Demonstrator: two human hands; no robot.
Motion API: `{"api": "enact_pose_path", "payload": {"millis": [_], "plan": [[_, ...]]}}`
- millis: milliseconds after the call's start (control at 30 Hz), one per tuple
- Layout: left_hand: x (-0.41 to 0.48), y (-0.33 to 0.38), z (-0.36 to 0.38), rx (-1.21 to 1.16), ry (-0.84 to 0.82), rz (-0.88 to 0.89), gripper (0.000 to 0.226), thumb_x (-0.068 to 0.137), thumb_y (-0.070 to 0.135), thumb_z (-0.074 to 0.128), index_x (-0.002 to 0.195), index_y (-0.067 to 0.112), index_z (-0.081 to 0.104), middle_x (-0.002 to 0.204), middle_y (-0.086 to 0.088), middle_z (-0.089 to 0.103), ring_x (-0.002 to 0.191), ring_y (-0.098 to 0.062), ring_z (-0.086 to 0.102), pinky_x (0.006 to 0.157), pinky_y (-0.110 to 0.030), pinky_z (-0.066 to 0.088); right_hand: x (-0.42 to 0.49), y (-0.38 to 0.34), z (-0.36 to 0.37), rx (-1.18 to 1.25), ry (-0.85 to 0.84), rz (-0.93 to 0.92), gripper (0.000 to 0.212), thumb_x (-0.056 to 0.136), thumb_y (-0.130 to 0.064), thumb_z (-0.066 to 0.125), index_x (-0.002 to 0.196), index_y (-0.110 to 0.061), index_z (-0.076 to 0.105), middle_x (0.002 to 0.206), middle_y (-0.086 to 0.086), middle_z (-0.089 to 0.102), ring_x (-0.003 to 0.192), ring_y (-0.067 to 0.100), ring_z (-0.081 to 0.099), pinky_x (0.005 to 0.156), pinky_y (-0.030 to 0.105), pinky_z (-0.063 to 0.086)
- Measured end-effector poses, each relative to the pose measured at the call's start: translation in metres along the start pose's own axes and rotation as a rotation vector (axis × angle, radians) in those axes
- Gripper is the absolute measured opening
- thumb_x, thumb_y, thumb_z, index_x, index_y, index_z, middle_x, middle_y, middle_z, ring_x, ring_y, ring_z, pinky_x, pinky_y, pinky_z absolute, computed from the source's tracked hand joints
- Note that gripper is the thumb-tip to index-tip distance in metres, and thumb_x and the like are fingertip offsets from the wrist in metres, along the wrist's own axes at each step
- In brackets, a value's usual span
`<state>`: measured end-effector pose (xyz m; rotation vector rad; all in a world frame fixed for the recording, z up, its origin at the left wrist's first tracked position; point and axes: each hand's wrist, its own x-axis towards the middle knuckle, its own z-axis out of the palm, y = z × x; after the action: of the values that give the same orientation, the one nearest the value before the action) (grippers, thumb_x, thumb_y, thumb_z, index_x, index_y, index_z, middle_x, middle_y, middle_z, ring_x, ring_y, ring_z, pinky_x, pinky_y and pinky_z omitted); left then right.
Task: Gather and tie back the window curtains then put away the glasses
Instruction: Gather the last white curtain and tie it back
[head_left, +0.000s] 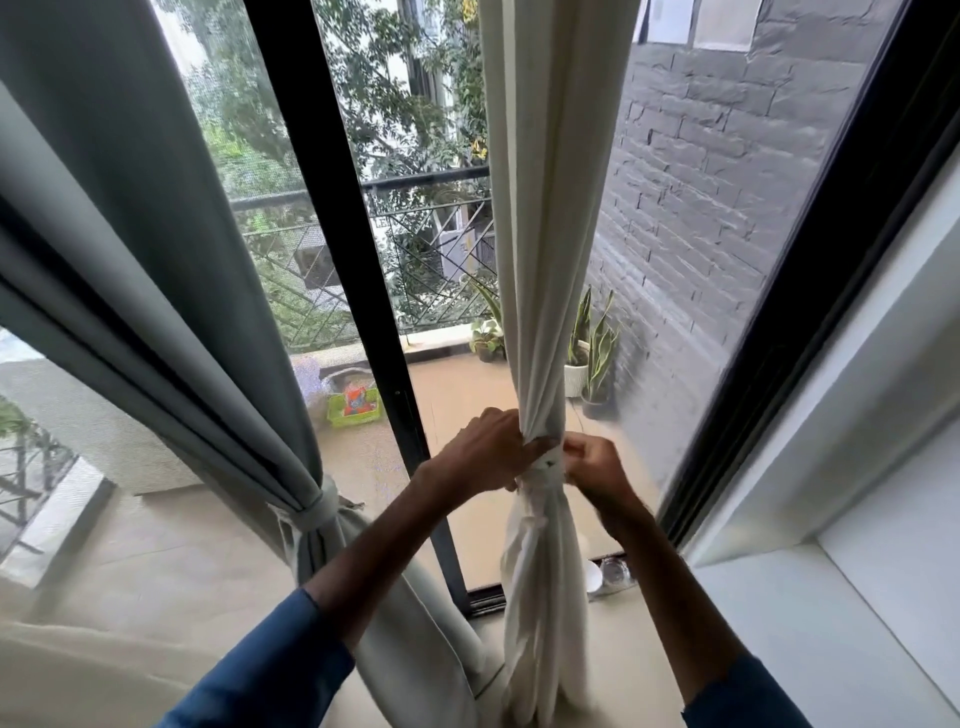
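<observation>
We are in the tying step on the second curtain. The grey curtain (171, 291), well off to the left of our fingers, is already gathered and cinched by its tie band (318, 512), so that half of the job looks done. The white curtain (540, 249) hangs straight down into our hands, bunched into a narrow column.

Our left hand (488, 452) wraps around the bundle from its left side, fingers (535, 446) curled tight on the cloth and holding the gather closed. Our right hand (597, 465) sits just beside the bundle on its right, fingers pinched narrow on something at the waist of the fabric. We judge it to be the end of a tie (548, 467), though it is too small and too much the colour of the cloth to be sure. Whether a knot is already formed there, we cannot tell.

The next move, as we read it, calls for keeping the left grip firm so the folds do not spread while the right fingers draw the tie snug and secure it. If the left hand loosens early, the gather below, which already hangs loosely, will likely slip and the band will sit slack.

The glasses (610, 574) are untouched. They stand on the floor below and slightly to the right of our fingers, close against the foot of the window frame (363, 291) and just beside the curtain's lower folds. They wait until both hands are free.
</observation>
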<state>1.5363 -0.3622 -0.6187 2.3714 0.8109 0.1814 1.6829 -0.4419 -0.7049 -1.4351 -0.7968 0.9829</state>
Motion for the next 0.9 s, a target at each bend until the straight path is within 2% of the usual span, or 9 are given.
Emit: {"api": "enact_pose_path", "payload": {"millis": [100,200,300,433,567,700,767,833,900], "plan": [[0.004,0.004,-0.001,-0.157,0.03,-0.07,0.032,0.097,0.028,0.06,0.116,0.003,0.055,0.092,-0.013,0.071,0.058,-0.019,0.072,0.055,-0.032,0.061,-0.021,-0.001,-0.007,0.013,0.244,-0.211,0.009,0.091,-0.006,0.072,0.096,-0.013,0.075,0.087,0.006,0.078,0.08,0.022,0.072,0.065,0.033,0.06],[0.01,0.007,0.0,-0.273,0.041,-0.149,0.029,0.096,0.025,0.062,0.114,0.004,0.052,0.094,-0.02,0.07,0.061,-0.028,0.074,0.058,-0.042,0.062,-0.05,-0.001,0.002,-0.17,0.33,-0.408,0.011,0.088,-0.01,0.077,0.096,-0.014,0.071,0.091,-0.002,0.074,0.087,0.016,0.072,0.067,0.027,0.06],[0.017,0.008,0.007,-0.218,0.117,-0.14,0.031,0.095,0.029,0.062,0.111,0.004,0.055,0.095,-0.019,0.069,0.062,-0.03,0.073,0.056,-0.044,0.061,-0.066,0.006,0.008,-0.335,0.378,-0.514,0.02,0.084,-0.021,0.083,0.097,-0.015,0.07,0.092,-0.007,0.071,0.083,0.013,0.07,0.065,0.025,0.058],[0.022,0.006,0.014,-0.234,0.184,-0.134,0.028,0.092,0.032,0.062,0.102,0.007,0.058,0.087,-0.014,0.07,0.054,-0.025,0.071,0.052,-0.043,0.061,-0.073,0.016,0.01,-0.506,0.248,-0.484,0.038,0.075,-0.033,0.09,0.107,-0.023,0.072,0.099,-0.017,0.073,0.089,0.005,0.07,0.072,0.021,0.057],[0.029,0.002,0.016,-0.164,0.217,-0.15,0.038,0.086,0.044,0.06,0.1,0.008,0.059,0.081,-0.011,0.07,0.047,-0.019,0.069,0.048,-0.038,0.06,-0.071,0.015,0.008,-0.396,0.342,-0.364,0.018,0.079,-0.023,0.086,0.094,-0.021,0.076,0.081,-0.015,0.075,0.072,0.006,0.072,0.067,0.031,0.061],[0.031,0.004,0.012,-0.147,0.247,-0.113,0.027,0.09,0.032,0.06,0.087,0.005,0.061,0.065,-0.005,0.07,0.041,-0.012,0.065,0.044,-0.033,0.058,-0.069,0.007,0.008,-0.33,0.238,-0.222,0.008,0.087,-0.019,0.079,0.093,-0.023,0.081,0.084,-0.013,0.077,0.082,0.004,0.072,0.074,0.036,0.063],[0.031,0.002,0.011,-0.139,0.257,-0.095,0.027,0.088,0.033,0.06,0.084,0.007,0.062,0.058,-0.002,0.068,0.04,-0.012,0.065,0.047,-0.033,0.059,-0.069,0.005,0.006,-0.349,0.268,-0.234,0.013,0.087,-0.018,0.078,0.093,-0.03,0.079,0.083,-0.012,0.074,0.082,0.0,0.068,0.072,0.028,0.059],[0.033,-0.005,0.012,-0.118,0.262,-0.076,0.025,0.087,0.033,0.06,0.083,0.008,0.063,0.057,-0.002,0.068,0.042,-0.014,0.065,0.051,-0.035,0.059,-0.068,0.002,0.0,-0.456,0.292,-0.291,0.015,0.087,-0.018,0.078,0.095,-0.03,0.08,0.067,-0.015,0.062,0.068,0.001,0.059,0.064,0.013,0.045],[0.033,-0.008,0.015,-0.147,0.248,-0.042,0.027,0.086,0.033,0.057,0.087,0.007,0.064,0.063,-0.006,0.071,0.046,-0.02,0.067,0.052,-0.039,0.059,-0.068,-0.003,-0.006,-0.5,0.289,-0.289,0.011,0.085,-0.02,0.08,0.093,-0.027,0.082,0.049,-0.014,0.048,0.049,0.005,0.043,0.055,0.016,0.036]]}}
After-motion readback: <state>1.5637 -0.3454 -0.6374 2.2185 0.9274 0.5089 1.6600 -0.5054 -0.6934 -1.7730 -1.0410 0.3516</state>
